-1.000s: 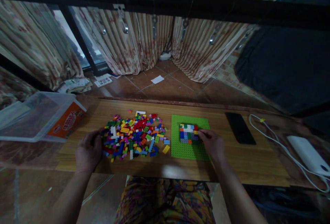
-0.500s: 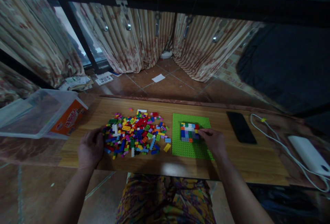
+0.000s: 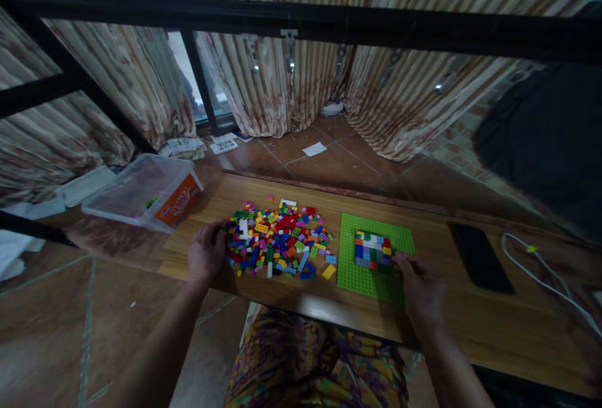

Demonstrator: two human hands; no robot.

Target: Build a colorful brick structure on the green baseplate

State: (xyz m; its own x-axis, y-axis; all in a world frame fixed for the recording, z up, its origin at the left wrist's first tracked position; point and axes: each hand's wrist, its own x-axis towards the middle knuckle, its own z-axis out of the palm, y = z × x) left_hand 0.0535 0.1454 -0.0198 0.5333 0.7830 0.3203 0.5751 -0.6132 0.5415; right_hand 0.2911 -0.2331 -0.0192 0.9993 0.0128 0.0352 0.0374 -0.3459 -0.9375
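Note:
A heap of loose toy bricks (image 3: 282,242) in many colours lies on the wooden board. At its left edge rests my left hand (image 3: 207,254), fingers curled; whether a brick is inside them is hidden. To the right of the heap is a green baseplate (image 3: 348,270), bearing a flat, square block of joined multicoloured bricks (image 3: 373,251). My right hand (image 3: 421,282) hovers over the plate's right side, its thumb and fingers pinched together close to the block's right edge. Anything small in that pinch is too dark to make out.
A clear plastic box (image 3: 136,185) with an orange label stands left of the board (image 3: 310,304). Right of the plate lie a black phone (image 3: 480,256) and a white cable (image 3: 540,270). A dark metal rail (image 3: 301,19) crosses in front of striped curtains (image 3: 263,88).
The view has turned left, so everything appears farther right. My right fingertips have drawn slightly back from the block's right edge. My left hand stays at the heap's left edge.

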